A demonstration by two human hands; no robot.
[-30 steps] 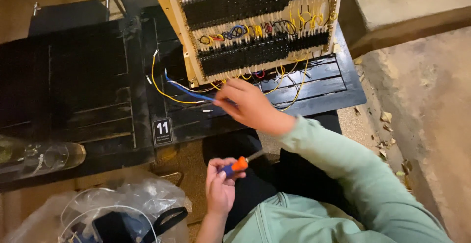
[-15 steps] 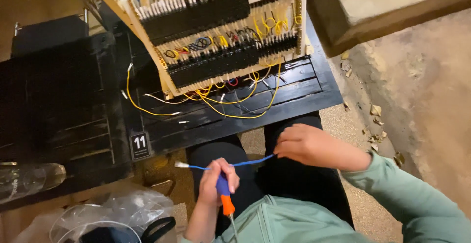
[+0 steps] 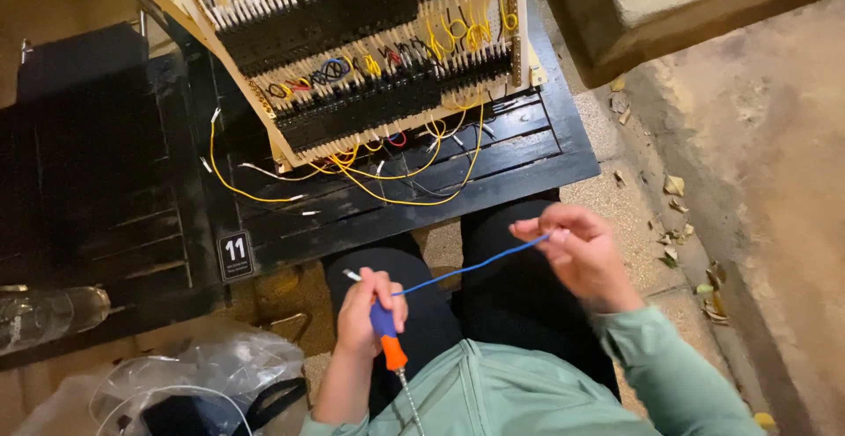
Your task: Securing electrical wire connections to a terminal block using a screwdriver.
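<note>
Head view: left hand [image 3: 368, 313] is clamping an orange-and-blue-handled screwdriver [image 3: 387, 337] plus a thin blue wire [image 3: 471, 268]; right hand [image 3: 576, 251] is pinching its far end, away from the wired wooden terminal board [image 3: 352, 49].

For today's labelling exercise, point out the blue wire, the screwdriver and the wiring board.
blue wire [image 3: 466, 271], head view, mid-span between hands
screwdriver [image 3: 388, 337], head view, blue-orange handle
wiring board [image 3: 352, 110], head view, lower black terminal strip

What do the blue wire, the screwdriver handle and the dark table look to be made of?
Blue wire: flexible plastic insulation, smooth, sagging in a soft curve between the left hand and right hand; a pale bare tip shows at one end, probably metal.
Screwdriver handle: blue and orange, matte, likely plastic or rubber.
Table: black slats with visible grooves, looks like painted wood, possibly metal.
</note>
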